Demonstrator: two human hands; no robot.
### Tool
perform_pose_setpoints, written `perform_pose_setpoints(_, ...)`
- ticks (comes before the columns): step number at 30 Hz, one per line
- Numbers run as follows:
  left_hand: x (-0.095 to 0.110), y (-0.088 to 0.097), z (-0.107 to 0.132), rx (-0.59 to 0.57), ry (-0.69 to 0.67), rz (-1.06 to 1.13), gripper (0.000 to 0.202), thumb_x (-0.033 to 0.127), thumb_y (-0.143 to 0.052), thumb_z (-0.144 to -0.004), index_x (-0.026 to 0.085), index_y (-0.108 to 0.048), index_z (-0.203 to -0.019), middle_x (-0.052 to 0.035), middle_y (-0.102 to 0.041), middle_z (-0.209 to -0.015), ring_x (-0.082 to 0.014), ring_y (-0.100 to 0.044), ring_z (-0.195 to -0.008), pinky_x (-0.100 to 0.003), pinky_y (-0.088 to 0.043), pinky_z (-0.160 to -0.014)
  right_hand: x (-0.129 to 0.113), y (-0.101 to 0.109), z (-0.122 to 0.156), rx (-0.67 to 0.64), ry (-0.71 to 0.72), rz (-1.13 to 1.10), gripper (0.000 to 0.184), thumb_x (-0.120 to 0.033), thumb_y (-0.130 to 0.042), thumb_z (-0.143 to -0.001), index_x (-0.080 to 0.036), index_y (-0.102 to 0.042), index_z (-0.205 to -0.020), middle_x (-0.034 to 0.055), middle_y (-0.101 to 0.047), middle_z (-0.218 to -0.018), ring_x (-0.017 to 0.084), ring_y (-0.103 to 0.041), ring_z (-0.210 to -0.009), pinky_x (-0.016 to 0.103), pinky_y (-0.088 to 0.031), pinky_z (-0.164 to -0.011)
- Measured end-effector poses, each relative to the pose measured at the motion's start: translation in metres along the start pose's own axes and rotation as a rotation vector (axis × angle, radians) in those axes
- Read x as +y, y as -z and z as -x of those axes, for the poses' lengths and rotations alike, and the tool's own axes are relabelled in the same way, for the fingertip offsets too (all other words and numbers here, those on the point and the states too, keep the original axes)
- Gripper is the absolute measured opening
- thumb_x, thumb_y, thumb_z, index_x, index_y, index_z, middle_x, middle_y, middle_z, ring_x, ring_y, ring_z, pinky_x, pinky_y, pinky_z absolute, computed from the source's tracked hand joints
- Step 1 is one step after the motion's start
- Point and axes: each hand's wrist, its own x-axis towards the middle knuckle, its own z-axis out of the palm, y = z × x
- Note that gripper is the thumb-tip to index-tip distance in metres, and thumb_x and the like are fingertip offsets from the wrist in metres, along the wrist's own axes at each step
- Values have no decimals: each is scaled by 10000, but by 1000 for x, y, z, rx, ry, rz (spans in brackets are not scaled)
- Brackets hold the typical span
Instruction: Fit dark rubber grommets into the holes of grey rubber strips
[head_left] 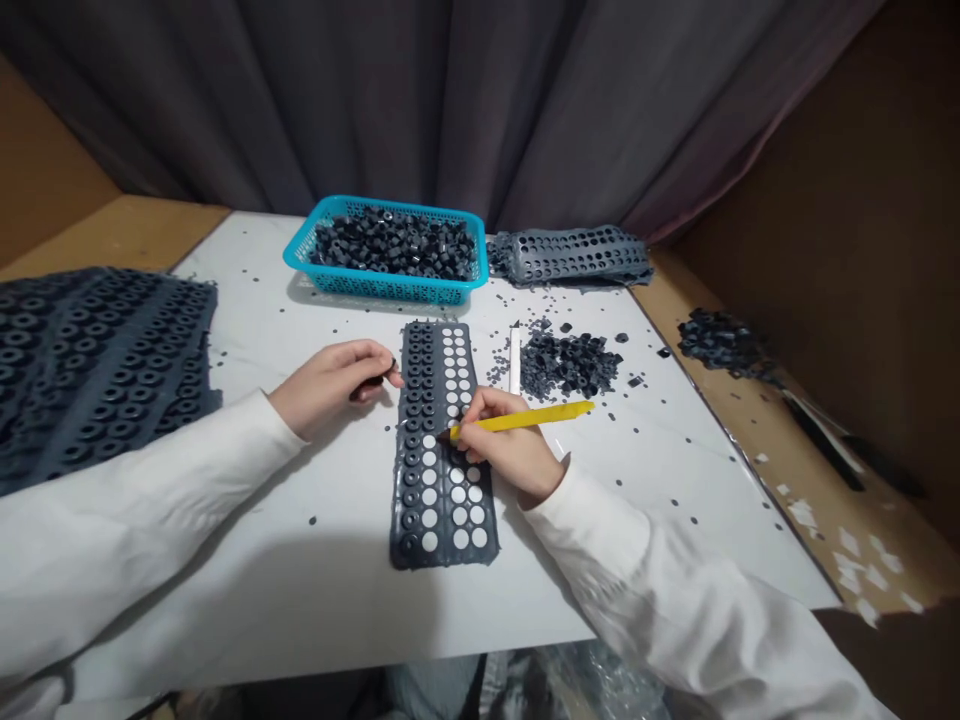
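Rubber strip (442, 505) beneath right hand (499, 450), left hand (326, 385) beside

The left hand (326, 385) curls inward, the right hand (501, 450) pinches, forearms angled together.

Basket: a teal plastic basket (337, 282) is holding dark rubber rings (394, 245)
Stack: punched grey rubber sheets (577, 257) are lying beside it
Backdrop: a grey curtain (375, 100) is hanging behind the white table (247, 300)

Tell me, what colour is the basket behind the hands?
The basket is bright turquoise blue, shown clearly in the head view.
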Motion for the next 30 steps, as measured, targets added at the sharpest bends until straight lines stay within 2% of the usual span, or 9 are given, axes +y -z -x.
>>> perform_pose_setpoints(6,0,-15,-1,-274,-337,-602,140,232,-516,-769,170,-618,-841,-11,-623,-746,-134,-528,-642,-246,-397,-617,-2,0,-4,38,26,23,124,-141,-572,-627,-193,-460,-616,-53,-558,-496,81,-487,-379,170,-354,-367)
perform_pose_setpoints(9,4,-19,-6,-332,-405,-649,175,215,-496,-791,169,-633,-889,-13,-623,-734,-140,-547,-661,-257,-404,-650,-1,-1,-6,29,24,25,123,-140,-577,-631,-190,-465,-618,-51,-567,-500,78,-491,-384,167,-358,-373)
perform_pose_setpoints(11,5,-19,-8,-328,-319,-529,165,231,-531,-787,163,-638,-893,-15,-621,-720,-142,-550,-673,-261,-407,-646,-1,-1,-6,24,14,21,127,-144,-584,-643,-192,-469,-620,-48,-569,-499,82,-492,-386,171,-361,-368)
perform_pose_setpoints(14,4,-19,-9,-337,-41,-133,173,283,-593,-772,139,-629,-862,-19,-594,-677,-109,-492,-570,-226,-360,-517,-3,0,-4,85,73,-33,107,-193,-611,-699,-193,-505,-680,-25,-612,-561,102,-542,-437,200,-427,-416)
perform_pose_setpoints(18,0,-22,-3,-348,298,420,231,316,-652,-746,100,-606,-812,8,-505,-619,-15,-290,-414,-157,-173,-399,-10,-2,0,186,268,-135,194,-367,-513,-862,-208,-559,-962,72,-702,-898,173,-676,-733,335,-539,-696)
perform_pose_setpoints(20,0,-26,0,-363,364,554,229,298,-676,-738,89,-600,-789,16,-479,-607,0,-273,-411,-139,-150,-393,-12,-4,3,126,346,-75,172,-372,-503,-877,-214,-560,-919,84,-704,-958,197,-674,-869,374,-516,-803)
perform_pose_setpoints(23,1,-33,4,-387,398,612,241,295,-697,-734,80,-596,-777,26,-460,-576,4,-276,-411,-121,-144,-385,-12,-7,5,58,423,20,212,-283,-659,-772,-229,-454,-756,74,-712,-981,209,-664,-916,372,-496,-824)
perform_pose_setpoints(27,2,-42,7,-360,401,605,281,332,-669,-767,77,-574,-696,7,-483,-582,3,-294,-411,-110,-168,-375,-10,-7,5,114,437,46,347,-228,-677,-746,-241,-333,-707,71,-728,-932,205,-679,-836,372,-493,-792)
perform_pose_setpoints(30,10,-37,-3,-251,411,608,245,306,-581,-838,86,-592,-731,0,-483,-597,-5,-301,-403,-114,-192,-359,-12,-1,4,149,415,19,357,-235,-674,-749,-242,-319,-707,73,-730,-926,217,-679,-866,391,-481,-818)
